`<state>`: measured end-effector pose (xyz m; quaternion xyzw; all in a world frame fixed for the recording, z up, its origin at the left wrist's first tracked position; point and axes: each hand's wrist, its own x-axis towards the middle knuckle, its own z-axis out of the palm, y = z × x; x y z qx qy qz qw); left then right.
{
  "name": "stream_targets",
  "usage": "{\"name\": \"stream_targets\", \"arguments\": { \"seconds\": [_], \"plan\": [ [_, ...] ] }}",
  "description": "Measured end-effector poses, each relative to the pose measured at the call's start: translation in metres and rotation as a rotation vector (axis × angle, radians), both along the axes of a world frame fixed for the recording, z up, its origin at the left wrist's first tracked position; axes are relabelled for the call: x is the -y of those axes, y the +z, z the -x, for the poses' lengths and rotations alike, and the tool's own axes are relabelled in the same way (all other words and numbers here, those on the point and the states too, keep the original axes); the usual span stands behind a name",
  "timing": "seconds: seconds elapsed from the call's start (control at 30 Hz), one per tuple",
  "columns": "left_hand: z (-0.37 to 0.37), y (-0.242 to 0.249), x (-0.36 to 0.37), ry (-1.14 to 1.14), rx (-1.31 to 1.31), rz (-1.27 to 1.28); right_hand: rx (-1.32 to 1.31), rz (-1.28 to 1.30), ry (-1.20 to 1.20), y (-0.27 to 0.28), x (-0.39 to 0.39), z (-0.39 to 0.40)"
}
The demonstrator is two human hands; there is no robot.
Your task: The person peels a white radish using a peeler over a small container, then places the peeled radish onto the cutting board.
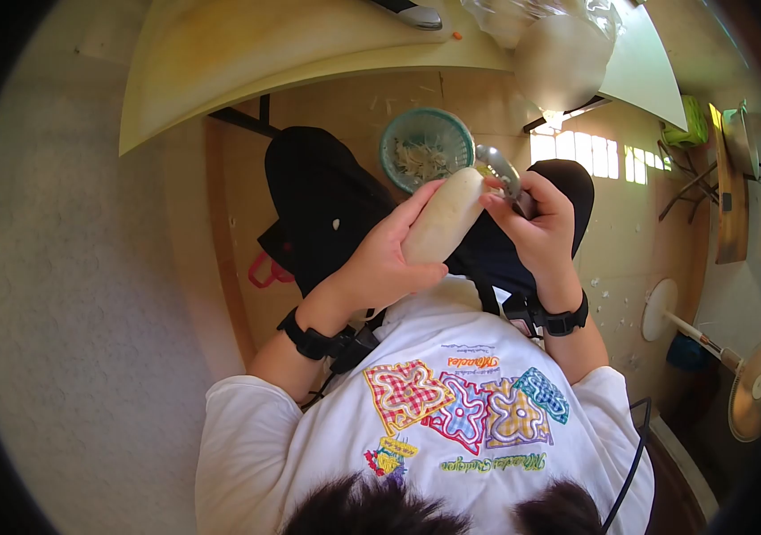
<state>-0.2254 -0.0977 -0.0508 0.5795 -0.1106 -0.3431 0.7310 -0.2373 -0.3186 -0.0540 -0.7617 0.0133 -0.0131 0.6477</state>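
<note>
A peeled-looking white radish (445, 218) slants up and to the right over my lap. My left hand (394, 245) is closed around its lower left side, with the thumb along the bottom end. In my right hand (537, 223) is a metal peeler (498, 169), its shiny head standing close by the radish's upper end. The right fingertips are right at that end of the radish. Just beyond, on the floor between my knees, stands a teal basket (387, 147) holding thin white peelings (423, 160).
A pale table (247, 58) spans the front, with a knife (418, 15) and a plastic bag (603, 18) on it. A blurred, round whitish thing (562, 62) is at its edge. Fans (752, 390) stand at the right. White scraps (608, 294) dot the floor.
</note>
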Motion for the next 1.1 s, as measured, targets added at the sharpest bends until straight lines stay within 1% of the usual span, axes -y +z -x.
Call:
{"name": "stream_targets", "arguments": {
  "seconds": [0.03, 0.07, 0.13, 0.17, 0.23, 0.27, 0.4, 0.47, 0.5, 0.57, 0.6, 0.63, 0.7, 0.77, 0.87, 1.1],
  "plan": [
    [0.0, 0.004, -0.001, -0.012, -0.066, 0.005, 0.008, 0.068, -0.029, -0.002, 0.003, 0.001],
    [-0.001, 0.006, -0.002, -0.025, -0.133, 0.01, 0.007, 0.069, -0.028, -0.003, 0.004, 0.001],
    [-0.001, 0.007, -0.004, -0.013, -0.148, -0.003, 0.03, 0.009, -0.143, -0.001, 0.004, -0.002],
    [-0.001, 0.007, -0.005, -0.003, -0.161, -0.017, 0.031, 0.009, -0.141, -0.002, 0.004, -0.005],
    [-0.002, 0.009, -0.007, 0.006, -0.153, -0.042, 0.101, 0.086, -0.235, -0.003, 0.004, -0.012],
    [-0.002, 0.009, -0.008, 0.012, -0.145, -0.069, 0.013, 0.155, -0.242, -0.001, 0.01, -0.012],
    [-0.003, 0.005, -0.013, 0.022, -0.209, -0.036, -0.016, 0.065, -0.24, -0.002, 0.011, -0.008],
    [-0.002, -0.002, -0.013, 0.056, -0.265, 0.001, -0.035, -0.261, -0.086, -0.012, 0.015, 0.0],
    [-0.002, -0.002, -0.012, 0.056, -0.265, 0.002, -0.035, -0.26, -0.086, -0.01, 0.013, 0.003],
    [-0.004, -0.001, -0.01, 0.083, -0.245, 0.055, 0.014, -0.045, 0.088, -0.002, 0.009, 0.007],
    [-0.004, -0.002, -0.01, 0.083, -0.246, 0.055, -0.027, -0.026, 0.123, 0.002, 0.008, 0.009],
    [-0.004, -0.003, -0.01, 0.086, -0.23, 0.063, -0.028, -0.025, 0.123, 0.003, 0.007, 0.011],
    [-0.004, -0.004, -0.009, 0.094, -0.213, 0.072, 0.007, 0.064, 0.201, 0.004, 0.004, 0.012],
    [-0.005, -0.005, -0.009, 0.142, -0.203, 0.09, 0.002, 0.082, 0.222, 0.004, 0.002, 0.013],
    [-0.005, -0.01, -0.012, 0.143, -0.22, 0.162, -0.062, 0.089, 0.271, 0.005, -0.001, 0.017],
    [-0.002, -0.006, -0.009, 0.163, -0.225, 0.224, -0.078, 0.179, 0.305, 0.004, -0.001, 0.017]
  ]
}}
